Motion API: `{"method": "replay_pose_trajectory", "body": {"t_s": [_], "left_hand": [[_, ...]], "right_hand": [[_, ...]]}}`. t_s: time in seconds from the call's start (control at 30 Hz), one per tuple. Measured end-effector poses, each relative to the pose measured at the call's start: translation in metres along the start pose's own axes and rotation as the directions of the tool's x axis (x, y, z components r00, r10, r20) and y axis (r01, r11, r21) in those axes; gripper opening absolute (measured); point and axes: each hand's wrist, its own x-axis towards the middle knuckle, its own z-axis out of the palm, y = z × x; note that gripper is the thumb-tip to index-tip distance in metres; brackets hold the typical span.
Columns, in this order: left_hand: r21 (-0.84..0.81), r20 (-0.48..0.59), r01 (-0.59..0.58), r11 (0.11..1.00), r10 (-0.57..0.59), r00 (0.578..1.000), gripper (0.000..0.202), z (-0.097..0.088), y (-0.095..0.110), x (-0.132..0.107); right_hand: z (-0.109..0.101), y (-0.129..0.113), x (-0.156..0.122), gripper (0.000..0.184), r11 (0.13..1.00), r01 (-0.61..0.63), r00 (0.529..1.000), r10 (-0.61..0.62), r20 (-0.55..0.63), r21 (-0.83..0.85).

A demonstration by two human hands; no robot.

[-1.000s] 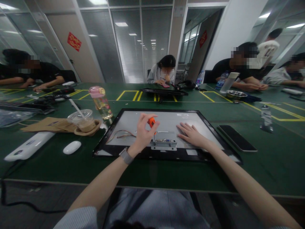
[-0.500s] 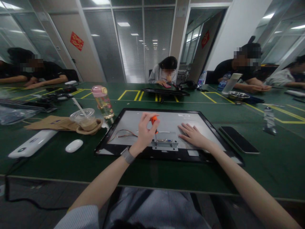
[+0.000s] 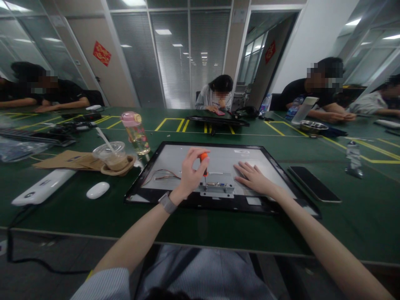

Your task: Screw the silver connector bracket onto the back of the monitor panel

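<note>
In front of me lies a flat display panel with a black frame and a grey back. My left hand grips an orange-handled screwdriver, held upright with its shaft pointing down at a metal bracket. That bracket carries several ports along its edge. Whether the tip sits in a screw is too small to tell. Resting flat on the panel's right part is my right hand, fingers spread, holding nothing. Thin coloured wires lie on the panel left of my left hand.
A black phone lies right of the panel. To the left are a pink-lidded bottle, a plastic cup in a cardboard holder, a white oval case and a white power strip. Several people sit around the green table.
The screwdriver's handle has turned slightly and stands a little more upright in my left hand. My right hand stays in place on the panel.
</note>
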Motion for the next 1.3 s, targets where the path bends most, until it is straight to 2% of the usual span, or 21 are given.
{"method": "replay_pose_trajectory", "body": {"t_s": [0.13, 0.33, 0.53, 0.77, 1.0, 1.17, 1.3], "left_hand": [[-0.081, 0.06, 0.065, 0.995, -0.06, 0.996, 0.027, -0.0009, 0.0011, -0.0013], [0.05, 0.031, -0.062, 0.997, 0.06, 0.998, 0.018, -0.0019, 0.0017, 0.002], [-0.05, 0.089, 0.009, 0.999, -0.005, 0.996, 0.032, -0.0017, 0.0008, 0.0005], [0.054, 0.038, -0.066, 0.996, 0.064, 0.997, 0.02, -0.0013, 0.0032, 0.0035], [-0.041, 0.102, -0.049, 0.998, 0.053, 0.993, 0.036, -0.0013, 0.0023, 0.001], [0.063, 0.027, -0.06, 0.996, 0.059, 0.998, 0.028, 0.001, 0.0027, 0.0014], [0.039, 0.048, -0.075, 0.996, 0.073, 0.996, 0.029, -0.0005, 0.0033, 0.0017]], "right_hand": [[0.0014, 0.0017, 0.0007, 0.08, 1.0, 0.007, 1.0, -0.007, -0.011, -0.004], [0.0016, 0.0014, 0.0013, 0.081, 1.0, 0.002, 1.0, -0.002, -0.005, 0.0], [0.0023, 0.0019, 0.0016, 0.081, 1.0, 0.013, 1.0, -0.013, -0.022, -0.009], [0.0016, 0.0019, 0.0009, 0.082, 1.0, 0.005, 1.0, -0.005, -0.013, 0.0], [0.0002, -0.0007, 0.0003, 0.08, 1.0, 0.001, 1.0, -0.001, -0.013, -0.003], [0.0013, 0.0004, 0.0015, 0.082, 1.0, 0.005, 1.0, -0.005, -0.011, -0.007], [0.0021, 0.0017, 0.0019, 0.081, 1.0, 0.008, 1.0, -0.008, -0.014, -0.014]]}}
